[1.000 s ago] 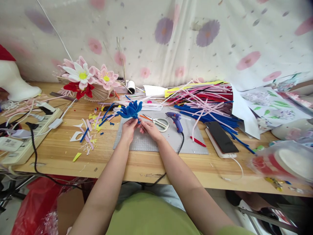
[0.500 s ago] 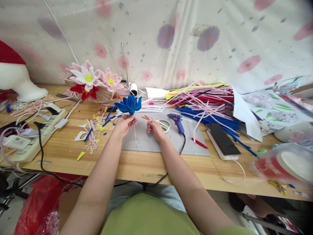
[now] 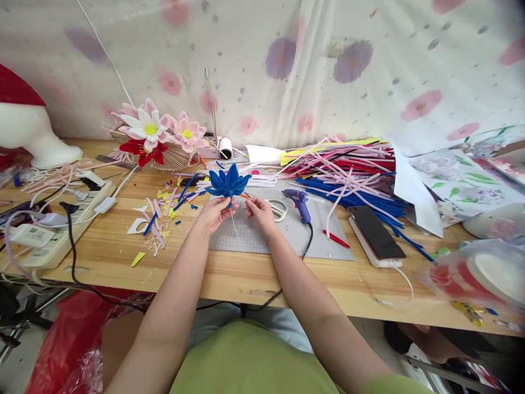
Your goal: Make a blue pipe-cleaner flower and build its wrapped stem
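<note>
The left hand pinches the blue pipe-cleaner flower just under its petals, grip narrow and closed on the top of the thin wire stem, which hangs down over the grey cutting mat. The flower stands upright above the mat's far left corner, near the middle of the wooden surface. The right hand sits just beside it at 3 o'clock, fingertips curled together close to the stem; whether they actually pinch it cannot be told.

At 3 o'clock of the right hand lie scissors and a blue glue gun, its black cord running off the near edge. Further toward 2 o'clock is a heap of pink, red and blue pipe cleaners, and at 4 o'clock a dark phone lies face up. At 9 o'clock of the flower are scattered cut scraps, then a white power strip. At 10 o'clock stand finished pink and white flowers in a basket.

No writing or brand is readable anywhere.
</note>
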Tool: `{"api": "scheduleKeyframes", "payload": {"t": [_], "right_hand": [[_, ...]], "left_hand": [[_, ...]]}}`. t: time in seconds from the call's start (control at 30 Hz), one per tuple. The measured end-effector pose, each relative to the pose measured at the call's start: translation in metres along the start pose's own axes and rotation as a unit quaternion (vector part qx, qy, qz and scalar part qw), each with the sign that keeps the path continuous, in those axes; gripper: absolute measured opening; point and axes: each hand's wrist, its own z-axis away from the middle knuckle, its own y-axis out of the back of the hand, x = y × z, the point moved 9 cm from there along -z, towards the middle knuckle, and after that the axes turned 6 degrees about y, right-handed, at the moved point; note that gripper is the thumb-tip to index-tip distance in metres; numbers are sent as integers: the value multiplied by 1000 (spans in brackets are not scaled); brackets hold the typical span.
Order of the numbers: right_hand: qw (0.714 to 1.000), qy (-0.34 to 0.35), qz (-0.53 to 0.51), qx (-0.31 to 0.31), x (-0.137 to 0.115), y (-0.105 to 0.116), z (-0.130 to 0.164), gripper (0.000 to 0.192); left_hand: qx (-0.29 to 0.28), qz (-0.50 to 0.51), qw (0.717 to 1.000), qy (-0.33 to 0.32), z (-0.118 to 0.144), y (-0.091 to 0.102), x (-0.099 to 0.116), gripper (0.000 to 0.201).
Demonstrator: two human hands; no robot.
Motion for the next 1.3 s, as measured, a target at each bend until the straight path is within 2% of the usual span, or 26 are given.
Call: {"api": "scheduleKeyframes", "payload": {"t": [0.1,0.23,0.47,0.6,0.9,1.17,1.23,1.3], "right_hand": [[990,81,116,-13,-26,-9,-2,17],[930,172,324,-22,-60,-22,-3,14],[858,187,475,-56,-70,-33,-5,19],[833,185,517,-67,-71,-35,-4,23],[818,151,544,-105,-67,-39,-7,23],[802,171,557,-129,-70,-42,-6,20],[811,165,547,-122,-69,-41,-6,17],[833,154,522,-105,-67,-38,-6,15]], "left_hand": [[-8,4,1000,0,-1,-2,-4,7],[-12,13,1000,4,-2,-5,-9,4],[-16,36,999,8,-4,-7,-16,5],[-16,52,999,8,-5,-8,-18,6],[-10,50,999,5,-6,-8,-16,5],[6,7,1000,3,-5,-4,-20,5],[4,7,1000,2,-5,-5,-22,5],[-1,11,1000,3,-5,-6,-23,6]]}}
